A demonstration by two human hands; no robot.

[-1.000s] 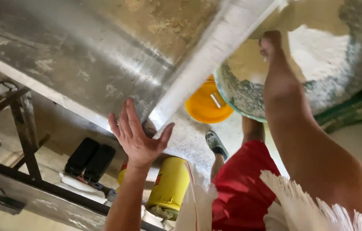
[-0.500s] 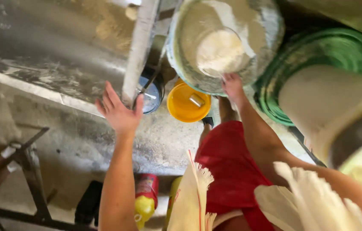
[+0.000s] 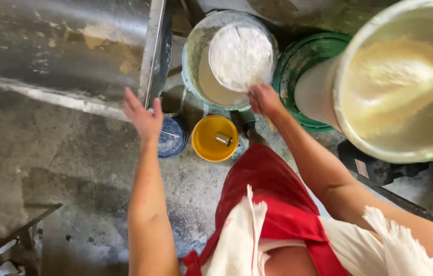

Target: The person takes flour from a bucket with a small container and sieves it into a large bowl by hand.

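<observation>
The work in hand looked like scooping: the right hand (image 3: pixel 263 98) was closed around the short handle of a round scoop (image 3: pixel 240 56), which sat heaped with white powder, probably flour. The fingers were curled tight on the handle, with no gap showing between them. The scoop hung over the mouth of a grey-rimmed bucket (image 3: pixel 191 51) that held more pale powder below it; whether its underside touched that powder could not be told.

The left hand (image 3: pixel 143 116) held nothing. Its fingers were spread wide and straight, palm turned towards the edge of the steel surface (image 3: pixel 63 46). It was right at that edge, though contact could not be confirmed.

With the load piled so high, any move of the scoop would, in my judgement, call for a level wrist and a slow, steady carry, or the powder would slide off the rim.

On the concrete floor (image 3: pixel 47 168), just beside the left hand, stood a small blue container (image 3: pixel 173 137). Next to it was a yellow bucket (image 3: pixel 203 138) with a small metal can (image 3: pixel 223 138) lying inside. To the right of the grey-rimmed bucket sat a green tub (image 3: pixel 290 66), and nearer the camera a large white bucket (image 3: pixel 313 92) full of cream-coloured powder. A red apron (image 3: pixel 272 199) covered the person's front
</observation>
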